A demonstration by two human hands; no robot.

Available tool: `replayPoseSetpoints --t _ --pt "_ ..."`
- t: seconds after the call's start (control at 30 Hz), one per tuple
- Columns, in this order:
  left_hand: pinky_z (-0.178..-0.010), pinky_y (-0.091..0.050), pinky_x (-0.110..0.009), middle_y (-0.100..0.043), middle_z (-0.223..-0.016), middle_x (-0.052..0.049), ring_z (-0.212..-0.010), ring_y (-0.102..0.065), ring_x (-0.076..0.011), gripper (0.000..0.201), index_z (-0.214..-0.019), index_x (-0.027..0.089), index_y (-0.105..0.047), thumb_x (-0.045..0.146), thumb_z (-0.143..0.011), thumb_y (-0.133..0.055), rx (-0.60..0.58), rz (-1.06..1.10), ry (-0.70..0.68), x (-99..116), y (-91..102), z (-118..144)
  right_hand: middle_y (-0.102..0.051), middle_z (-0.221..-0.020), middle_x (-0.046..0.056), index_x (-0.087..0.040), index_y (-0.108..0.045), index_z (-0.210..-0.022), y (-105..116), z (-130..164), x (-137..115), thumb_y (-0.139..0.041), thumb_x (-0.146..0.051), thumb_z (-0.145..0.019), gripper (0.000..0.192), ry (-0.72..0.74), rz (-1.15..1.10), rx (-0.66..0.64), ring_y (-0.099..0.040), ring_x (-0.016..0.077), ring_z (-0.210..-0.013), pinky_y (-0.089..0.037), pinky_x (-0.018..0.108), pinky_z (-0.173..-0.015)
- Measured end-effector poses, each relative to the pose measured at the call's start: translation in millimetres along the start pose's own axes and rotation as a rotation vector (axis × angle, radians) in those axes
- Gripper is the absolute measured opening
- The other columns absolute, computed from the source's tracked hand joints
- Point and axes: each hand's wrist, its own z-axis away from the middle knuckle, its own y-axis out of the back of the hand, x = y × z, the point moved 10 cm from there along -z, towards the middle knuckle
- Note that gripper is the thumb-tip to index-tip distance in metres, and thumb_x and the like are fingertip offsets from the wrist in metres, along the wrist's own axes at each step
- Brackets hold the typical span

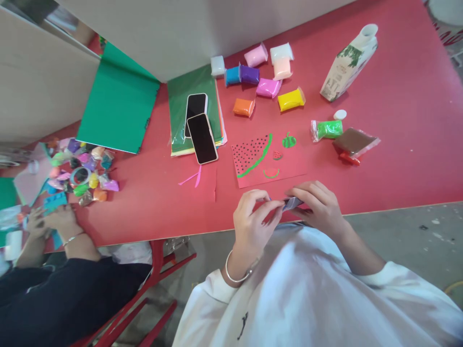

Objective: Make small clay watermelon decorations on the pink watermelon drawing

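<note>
Pinched between the fingertips of the left hand (pixel 253 217) and right hand (pixel 320 207), a small purple packet (pixel 292 203) hangs over the table's (pixel 398 159) near edge; just beyond lies a red card (pixel 267 161) with watermelon shapes; clay packets (pixel 267 72) crowd the far edge.

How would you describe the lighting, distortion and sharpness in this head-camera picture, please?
Head view: soft, even light with faint shadows beside the carton and clay packs; the table edge bows from wide-angle distortion; the two phones show mild glare; the left hand, right hand and the far-left clutter are slightly blurred.
</note>
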Motion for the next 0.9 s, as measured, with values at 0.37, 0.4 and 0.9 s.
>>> replayPoseSetpoints --t 0.37,0.4,0.9 --pt "-0.077 -0.054 -0.029 -0.054 -0.091 -0.001 -0.084 -0.058 -0.0123 0.015 -0.093 0.027 -0.073 0.022 -0.08 -0.07 0.198 0.202 0.197 -63.3 49.5 21.0 -0.066 -0.092 0.005 -0.028 -0.058 -0.113 3.7 -3.2 16.7 -0.064 -0.022 -0.083 0.031 -0.088 -0.027 0.019 -0.06 0.0196 -0.079 -0.049 0.034 -0.071" --pt "-0.077 -0.054 -0.029 -0.054 -0.092 -0.001 -0.084 -0.058 -0.0121 0.015 -0.094 0.027 -0.073 0.023 -0.081 -0.069 0.153 0.161 0.192 -67.5 42.0 26.2 -0.066 -0.093 0.005 -0.028 -0.058 -0.113 2.6 -2.6 18.2 -0.065 -0.022 -0.083 0.032 -0.091 -0.024 0.012 -0.06 0.0199 -0.079 -0.049 0.034 -0.071" --pt "-0.078 -0.049 -0.029 -0.063 -0.092 -0.005 -0.087 -0.059 -0.0157 0.016 -0.097 0.022 -0.071 0.019 -0.086 -0.059 -0.072 -0.253 0.078 -96.7 -39.0 70.2 -0.065 -0.093 0.005 -0.027 -0.056 -0.114 -10.9 3.5 24.6 -0.065 -0.018 -0.081 0.035 -0.088 -0.017 -0.041 -0.059 0.0201 -0.079 -0.049 0.033 -0.071"
